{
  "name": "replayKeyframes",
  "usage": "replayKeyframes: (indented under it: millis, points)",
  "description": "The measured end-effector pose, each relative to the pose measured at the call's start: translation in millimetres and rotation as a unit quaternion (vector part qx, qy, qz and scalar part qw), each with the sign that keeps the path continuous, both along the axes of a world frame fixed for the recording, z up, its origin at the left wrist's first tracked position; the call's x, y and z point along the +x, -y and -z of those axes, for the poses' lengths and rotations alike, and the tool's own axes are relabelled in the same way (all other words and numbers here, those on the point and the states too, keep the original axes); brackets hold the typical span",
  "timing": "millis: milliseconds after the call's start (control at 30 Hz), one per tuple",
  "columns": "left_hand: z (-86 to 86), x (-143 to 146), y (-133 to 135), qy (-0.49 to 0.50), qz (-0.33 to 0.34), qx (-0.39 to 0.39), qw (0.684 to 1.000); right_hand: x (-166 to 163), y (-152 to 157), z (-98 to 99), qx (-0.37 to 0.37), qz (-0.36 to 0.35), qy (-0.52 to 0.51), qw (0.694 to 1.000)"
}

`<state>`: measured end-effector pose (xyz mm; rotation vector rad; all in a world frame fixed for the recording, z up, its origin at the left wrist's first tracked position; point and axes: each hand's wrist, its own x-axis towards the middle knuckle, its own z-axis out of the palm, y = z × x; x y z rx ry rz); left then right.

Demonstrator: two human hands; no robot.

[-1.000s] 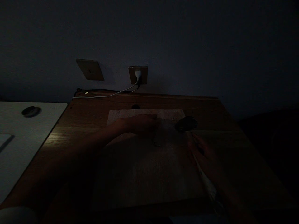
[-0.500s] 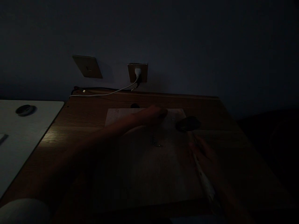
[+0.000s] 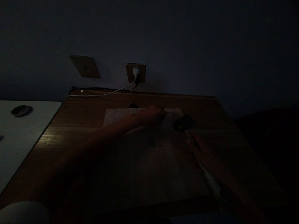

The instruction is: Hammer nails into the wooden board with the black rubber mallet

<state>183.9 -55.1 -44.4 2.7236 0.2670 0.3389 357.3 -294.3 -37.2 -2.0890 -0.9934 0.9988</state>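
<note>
The scene is very dark. My left hand [image 3: 151, 115] reaches forward over a pale sheet or board [image 3: 144, 168] lying on a brown wooden table [image 3: 81, 115]; its fingers look curled near the sheet's far edge, and I cannot make out whether they hold anything. My right hand [image 3: 201, 149] rests at the sheet's right edge, next to a dark round object [image 3: 184, 123]; its fingers are lost in shadow. A small dark mark or item [image 3: 153, 141] lies on the sheet between the hands.
A white cable [image 3: 105, 92] runs along the table's back edge to a wall socket [image 3: 135, 72]. A second wall plate [image 3: 85, 66] is left of it. A white table [image 3: 16, 133] with a dark round item [image 3: 21, 110] stands at the left.
My left hand has moved forward and a little right, from the middle of the sheet to its far edge, uncovering the small mark. The right hand has hardly moved.
</note>
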Motion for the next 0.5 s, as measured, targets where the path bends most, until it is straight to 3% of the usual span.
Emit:
replayKeyframes:
  millis: [100, 267, 500]
  points:
    - [3.0, 4.7, -0.7, 0.008, 0.007, -0.013, 1.0, 4.4, -3.0, 2.2, 0.016, 0.014, 0.028, 0.999]
    - [19.7, 6.6, -0.3, 0.063, -0.013, -0.11, 0.992, 5.7, -9.3, 0.8, 0.034, 0.015, 0.025, 0.999]
    - [30.3, 0.5, -0.8, 0.091, -0.084, -0.168, 0.978, -6.2, -31.1, -34.0, 0.112, -0.009, 0.074, 0.991]
